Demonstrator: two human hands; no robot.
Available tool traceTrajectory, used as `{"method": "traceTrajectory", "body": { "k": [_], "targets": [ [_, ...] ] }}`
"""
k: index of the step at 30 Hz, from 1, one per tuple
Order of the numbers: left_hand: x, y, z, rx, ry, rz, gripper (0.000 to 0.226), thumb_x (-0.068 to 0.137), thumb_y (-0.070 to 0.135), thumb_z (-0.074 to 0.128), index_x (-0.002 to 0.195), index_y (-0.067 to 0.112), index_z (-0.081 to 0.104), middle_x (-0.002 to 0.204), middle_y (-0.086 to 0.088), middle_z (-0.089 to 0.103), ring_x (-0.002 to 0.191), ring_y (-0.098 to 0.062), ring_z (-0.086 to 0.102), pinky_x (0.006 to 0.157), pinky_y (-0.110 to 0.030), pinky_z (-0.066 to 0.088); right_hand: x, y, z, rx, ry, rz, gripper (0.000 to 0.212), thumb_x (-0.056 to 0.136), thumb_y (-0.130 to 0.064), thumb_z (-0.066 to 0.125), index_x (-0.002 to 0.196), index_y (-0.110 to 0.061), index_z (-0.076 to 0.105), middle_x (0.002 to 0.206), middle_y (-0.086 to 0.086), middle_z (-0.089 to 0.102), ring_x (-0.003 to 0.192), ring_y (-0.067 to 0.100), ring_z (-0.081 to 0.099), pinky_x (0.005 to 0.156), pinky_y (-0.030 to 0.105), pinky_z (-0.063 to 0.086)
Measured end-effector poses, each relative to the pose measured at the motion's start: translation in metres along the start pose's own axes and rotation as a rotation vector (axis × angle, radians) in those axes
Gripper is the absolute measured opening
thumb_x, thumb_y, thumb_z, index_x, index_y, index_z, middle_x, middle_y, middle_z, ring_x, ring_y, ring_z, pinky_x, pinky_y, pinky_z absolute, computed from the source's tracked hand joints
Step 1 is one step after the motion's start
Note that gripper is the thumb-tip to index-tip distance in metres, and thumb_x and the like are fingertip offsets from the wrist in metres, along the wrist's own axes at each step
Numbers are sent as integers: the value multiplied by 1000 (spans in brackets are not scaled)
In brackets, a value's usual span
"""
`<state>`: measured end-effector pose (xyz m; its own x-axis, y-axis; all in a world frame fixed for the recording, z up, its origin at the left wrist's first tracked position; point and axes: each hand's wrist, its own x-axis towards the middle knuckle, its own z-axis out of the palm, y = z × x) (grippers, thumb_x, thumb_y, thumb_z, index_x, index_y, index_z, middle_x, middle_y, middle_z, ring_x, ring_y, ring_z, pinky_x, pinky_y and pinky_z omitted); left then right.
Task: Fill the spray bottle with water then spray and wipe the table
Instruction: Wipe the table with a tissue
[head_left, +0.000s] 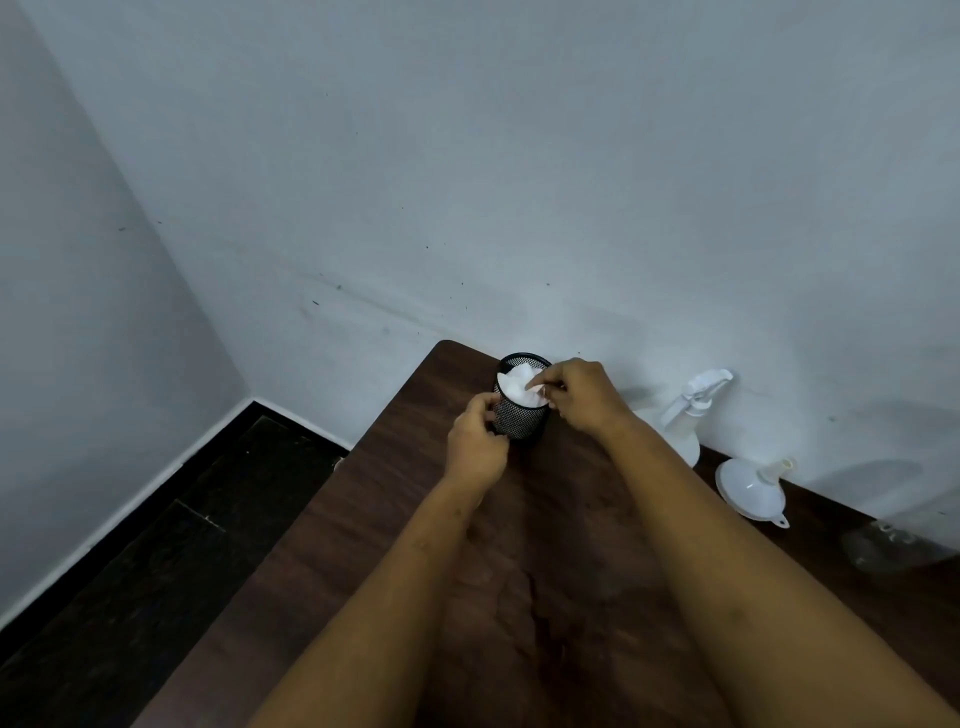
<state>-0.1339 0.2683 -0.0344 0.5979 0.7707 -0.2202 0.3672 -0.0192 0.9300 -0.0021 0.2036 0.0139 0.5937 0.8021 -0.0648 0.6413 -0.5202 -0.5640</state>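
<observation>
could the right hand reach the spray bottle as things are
Probably yes: the spray bottle stands just right of the right hand with nothing visible between, though its fingers pinch the tissue.

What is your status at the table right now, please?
Left hand grips mesh cup; right hand pinches tissue in it. Spray bottle untouched, funnel beside it. No obstruction.

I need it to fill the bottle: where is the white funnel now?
In the head view, the white funnel lies on the right side of the table, close to the wall, just right of the spray bottle.
</observation>
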Motion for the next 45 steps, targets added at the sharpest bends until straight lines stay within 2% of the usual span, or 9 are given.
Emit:
{"method": "traceTrajectory", "body": {
  "k": [6, 13, 24, 27, 31, 33, 37, 40, 45],
  "targets": [
    [1, 7, -3, 86, 36, 37, 59, 79, 2, 58, 132, 26, 48, 113, 1, 53, 104, -14, 54, 87, -25, 44, 7, -12, -11, 129, 256, -41, 20, 94, -5, 49, 95, -3, 68, 95, 10, 70, 84, 18, 58, 68, 18, 31],
    [8, 17, -3, 83, -9, 66, 54, 80, 5, 57, 129, 26, 51, 124, -5, 50, 105, -23, 57, 93, -39, 51, 15, -20, -20, 249, 419, -25, 22, 97, -11, 41, 95, -7, 63, 86, -4, 61, 84, 18, 54, 76, 26, 38],
    [0, 35, 2, 86, -22, 97, 46, 82, 24, 67, 126, 30, 56, 134, -3, 44, 125, -22, 41, 103, -31, 39, 1, -48, -44, 482, 692, -37, 21, 100, -13, 39, 97, -9, 59, 71, -13, 52, 58, -10, 47, 59, 6, 35],
    [-11, 45, -1, -104, -133, 113, 48, 71, 37, 73, 117, 31, 61, 126, 3, 56, 116, -15, 53, 98, -34, 47, -8, -55, -45, 479, 627, -39, 19, 100, -15, 41, 97, -13, 59, 77, -17, 54, 63, -10, 49, 62, 5, 35],
    [-31, 57, -8, -533, -303, 5, 17, 88, 3, 55, 98, 14, 62, 91, 0, 66, 73, -2, 65, 65, -14, 50, -26, -57, -37, 450, 603, -17, 16, 100, -17, 43, 89, -20, 54, 73, -17, 52, 60, -10, 47, 61, 7, 35],
    [-36, 56, -10, -616, -312, -11, 18, 90, 5, 54, 106, 9, 63, 97, -3, 68, 83, -7, 67, 73, -18, 52, -36, -58, -33, 457, 586, -9, 14, 100, -19, 44, 90, -20, 54, 73, -16, 52, 58, -8, 47, 60, 6, 35],
    [-46, 48, -16, -674, -226, -112, 23, 94, 13, 56, 115, 6, 61, 111, -11, 68, 104, -25, 65, 93, -41, 53, -58, -60, -27, 510, 409, 117, 22, 95, -39, 53, 92, -18, 58, 81, -11, 58, 72, 0, 54, 64, 7, 39],
    [-50, 44, -21, -593, -195, -95, 24, 97, 19, 52, 117, 8, 59, 113, -10, 67, 105, -25, 65, 92, -42, 53, -81, -54, -25, 633, 97, 276, 49, 77, -56, 69, 82, -8, 67, 84, 2, 71, 79, 16, 69, 73, 28, 54],
    [-66, 24, -20, -367, -176, -23, 11, 98, 18, 49, 101, 14, 58, 95, -4, 66, 85, -16, 65, 75, -28, 56, -117, -34, -5, 843, -84, 459, 28, 78, -19, 77, 100, -4, 68, 99, 14, 73, 94, 30, 70, 84, 42, 57]
  ]
}}
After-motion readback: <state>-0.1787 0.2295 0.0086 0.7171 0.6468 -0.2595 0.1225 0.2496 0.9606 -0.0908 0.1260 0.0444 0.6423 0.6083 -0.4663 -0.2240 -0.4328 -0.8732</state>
